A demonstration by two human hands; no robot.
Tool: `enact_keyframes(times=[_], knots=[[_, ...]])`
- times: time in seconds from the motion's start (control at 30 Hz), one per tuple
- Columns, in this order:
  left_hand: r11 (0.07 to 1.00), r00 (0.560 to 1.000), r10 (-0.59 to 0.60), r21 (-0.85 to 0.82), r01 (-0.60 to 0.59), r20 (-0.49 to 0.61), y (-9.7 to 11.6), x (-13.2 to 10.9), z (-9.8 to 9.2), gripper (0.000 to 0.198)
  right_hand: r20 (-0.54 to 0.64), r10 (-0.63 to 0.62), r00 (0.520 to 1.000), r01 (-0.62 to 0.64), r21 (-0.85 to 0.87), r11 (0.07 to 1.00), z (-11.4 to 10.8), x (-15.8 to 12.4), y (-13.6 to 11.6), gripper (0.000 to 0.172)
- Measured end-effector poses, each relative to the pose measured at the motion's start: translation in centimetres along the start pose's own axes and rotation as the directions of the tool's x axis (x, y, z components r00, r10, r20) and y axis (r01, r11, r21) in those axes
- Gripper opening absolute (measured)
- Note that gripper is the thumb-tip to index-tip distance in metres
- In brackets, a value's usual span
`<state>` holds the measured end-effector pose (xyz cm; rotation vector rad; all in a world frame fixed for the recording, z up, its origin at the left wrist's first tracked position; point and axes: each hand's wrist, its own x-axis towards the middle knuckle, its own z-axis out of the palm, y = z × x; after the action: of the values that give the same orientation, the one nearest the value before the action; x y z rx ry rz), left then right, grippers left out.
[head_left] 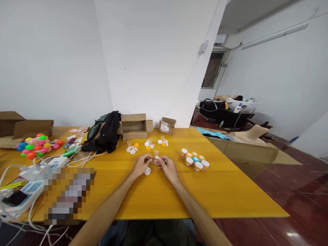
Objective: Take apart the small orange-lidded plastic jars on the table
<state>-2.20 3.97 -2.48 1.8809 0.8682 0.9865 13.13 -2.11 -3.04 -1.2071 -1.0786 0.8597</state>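
- At the middle of a yellow table (230,191), the left hand (140,165) and right hand (167,165) meet fingertip to fingertip, both pinching a tiny pale piece (156,157), too small to identify.
- White cap (147,171) lies just beside the left hand, within reach.
- Capped jars (195,160) cluster to the right, apart from loose caps and cups (148,145) behind, seemingly sorted.

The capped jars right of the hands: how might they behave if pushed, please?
The capped jars look small and plastic, so probably light, sliding easily on the smooth table. Packed upright together, they would likely knock neighbours; tipped, they may roll.
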Motion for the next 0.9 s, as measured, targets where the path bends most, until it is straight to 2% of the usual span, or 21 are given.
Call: enact_keyframes(times=[0.13, 0.4, 0.53, 0.7, 0.77, 0.9], knots=[[1.0, 1.0, 0.003, -0.012, -0.003, 0.007, 0.1, -0.1, 0.0, 0.013, 0.037, -0.028, 0.999, 0.027, 0.028, 0.999, 0.1, 0.1, 0.2, 0.064], [0.999, 1.0, 0.009, -0.035, -0.009, -0.002, 1.1, -0.3, -0.2, 0.016, 0.002, -0.056, 0.998, 0.056, 0.025, 0.998, -0.3, 0.2, 0.0, 0.057], [0.995, 1.0, -0.011, -0.103, 0.014, 0.03, 1.5, -0.2, -0.3, 0.027, 0.044, -0.063, 0.997, 0.062, 0.025, 0.998, 0.0, 0.0, -0.3, 0.05], [0.985, 0.999, -0.041, -0.167, 0.045, 0.031, 1.3, 0.0, -0.4, 0.025, 0.09, -0.067, 0.994, 0.068, -0.007, 0.998, 0.2, -0.1, -0.5, 0.048], [0.983, 0.999, -0.05, -0.177, 0.05, 0.005, 1.2, 0.0, -0.5, 0.024, 0.042, -0.104, 0.994, 0.107, -0.071, 0.992, 0.0, -0.2, -0.5, 0.048], [0.982, 0.996, -0.062, -0.183, 0.05, -0.059, 1.2, 0.1, -0.6, 0.024, -0.128, -0.216, 0.968, 0.178, -0.256, 0.95, -0.7, 0.0, 0.1, 0.048]])
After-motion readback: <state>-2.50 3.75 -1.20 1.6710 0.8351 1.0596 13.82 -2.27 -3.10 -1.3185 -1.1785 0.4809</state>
